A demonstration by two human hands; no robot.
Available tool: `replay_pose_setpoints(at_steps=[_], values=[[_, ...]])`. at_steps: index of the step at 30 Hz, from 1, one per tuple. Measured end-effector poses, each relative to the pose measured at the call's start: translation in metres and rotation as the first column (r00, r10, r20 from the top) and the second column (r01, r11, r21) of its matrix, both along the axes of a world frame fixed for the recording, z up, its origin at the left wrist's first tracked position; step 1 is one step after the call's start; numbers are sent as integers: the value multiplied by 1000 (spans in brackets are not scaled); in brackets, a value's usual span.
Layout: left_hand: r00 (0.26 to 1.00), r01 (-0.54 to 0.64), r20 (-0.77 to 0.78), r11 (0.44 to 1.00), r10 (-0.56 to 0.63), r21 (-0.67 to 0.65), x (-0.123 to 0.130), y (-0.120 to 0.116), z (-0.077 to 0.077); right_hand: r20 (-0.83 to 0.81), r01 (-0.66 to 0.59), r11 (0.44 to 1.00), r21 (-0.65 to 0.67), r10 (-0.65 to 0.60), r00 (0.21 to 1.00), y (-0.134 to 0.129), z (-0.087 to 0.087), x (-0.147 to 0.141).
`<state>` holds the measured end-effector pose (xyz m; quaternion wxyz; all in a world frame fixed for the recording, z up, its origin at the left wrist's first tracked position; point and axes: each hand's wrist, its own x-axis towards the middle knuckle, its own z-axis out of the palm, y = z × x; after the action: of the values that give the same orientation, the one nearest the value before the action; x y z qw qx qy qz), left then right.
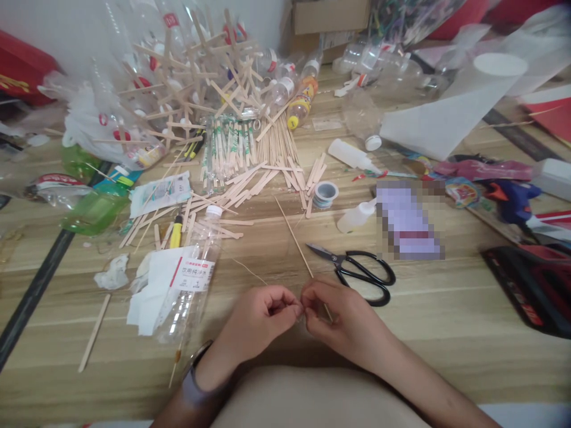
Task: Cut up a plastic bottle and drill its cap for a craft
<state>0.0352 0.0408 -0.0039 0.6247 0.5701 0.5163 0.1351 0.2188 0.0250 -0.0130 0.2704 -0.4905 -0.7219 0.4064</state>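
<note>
Head view: left hand (267,316) and right hand (343,318) meet, fingers pinched near-closed, likely for fine control; anything between too small to tell. Thread (250,271) trails beyond left fingers. Thin stick (292,234) passes right fingers, grip unclear. Scissors (338,260) just beyond them on table (446,309), presumably for quick reach.

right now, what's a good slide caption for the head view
Left hand and right hand, fingers close together, near a thin wooden skewer and black-handled scissors.

Thread (250,270) end hidden; perhaps between fingers (292,311)
</note>
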Motion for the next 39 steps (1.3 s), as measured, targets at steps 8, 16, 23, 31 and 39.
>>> replay_pose_setpoints(at_steps=[8, 16, 23, 31, 39], values=[[997, -11, -71, 999, 13, 30, 2, -1, 3, -6, -2, 1000, 8, 2, 1000, -1, 0, 0], [996, 0, -88, 997, 7, 83, 2, -2, 4, -4, 5, 999, 38, -5, 1000, -2, -2, 0], [996, -2, -83, 994, 11, 112, -1, -1, 4, -36, 25, 998, 55, -23, 999, -2, -1, 1], [999, -32, -6, 993, 33, 118, -1, -1, 5, -47, 41, 998, 55, -39, 998, -2, 2, 1], [997, -75, 21, 994, 73, 81, -2, -2, 2, -102, 68, 991, -119, -80, 992, -2, 7, 0]])
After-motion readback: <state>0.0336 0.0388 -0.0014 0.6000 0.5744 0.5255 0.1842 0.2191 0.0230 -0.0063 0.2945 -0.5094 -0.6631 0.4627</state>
